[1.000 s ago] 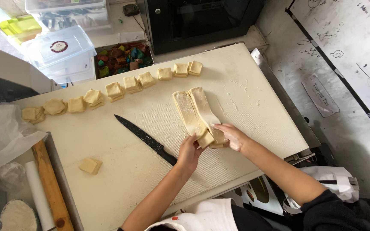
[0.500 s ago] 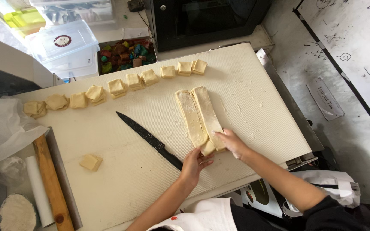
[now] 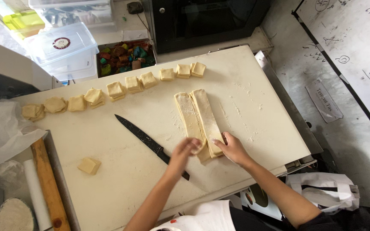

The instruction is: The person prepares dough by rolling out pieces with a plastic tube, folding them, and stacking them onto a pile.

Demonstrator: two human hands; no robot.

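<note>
Head camera, looking straight down at a cream, flour-dusted work table (image 3: 120, 141); two long pale strips of folded dough (image 3: 198, 117) lie side by side near its middle, running away from the person. The right hand (image 3: 232, 147) rests flat and open against the near end of the right strip, fingers spread, seemingly to steady it. The left hand (image 3: 184, 153) is blurred at the near end of the left strip, fingers curled toward the dough; whether it pinches the dough or only touches it, I cannot tell. A long black-bladed kitchen knife (image 3: 144, 140) lies flat just left of that hand, within easy reach, its handle partly hidden under the wrist. A curved row of small square dough pieces (image 3: 116, 90) lines the far edge; one lone square dough piece (image 3: 89, 165) sits apart at the near left. A wooden rolling pin (image 3: 48, 184) lies off the table's left edge.
</note>
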